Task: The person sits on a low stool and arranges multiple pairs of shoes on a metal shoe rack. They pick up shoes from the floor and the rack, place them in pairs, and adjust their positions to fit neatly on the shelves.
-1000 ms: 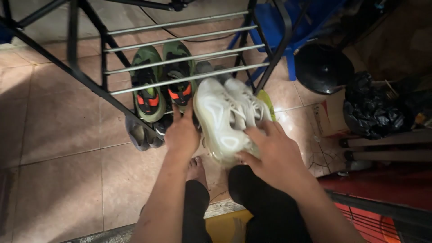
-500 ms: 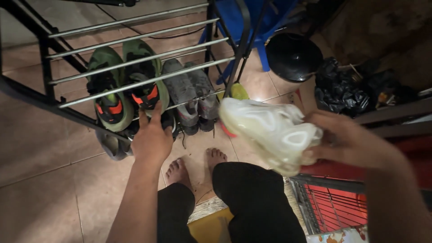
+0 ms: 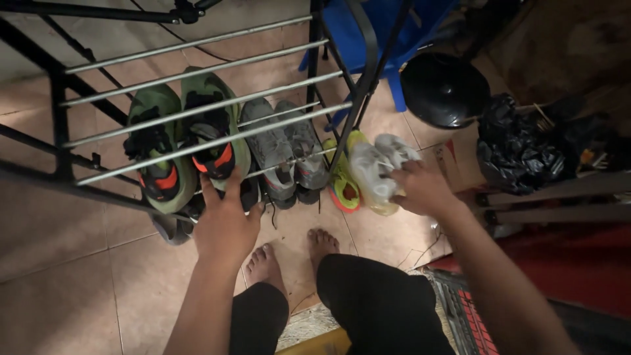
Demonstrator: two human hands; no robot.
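Two hands work: the right hand grips white sneakers on the floor beside the rack; set them level, toes aligned. The left hand, fingers spread, rests against green sneakers.

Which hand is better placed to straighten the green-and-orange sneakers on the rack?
Left. The left hand already rests at the heels of the green-and-orange sneakers; the right hand is occupied gripping the white sneakers beside the rack.
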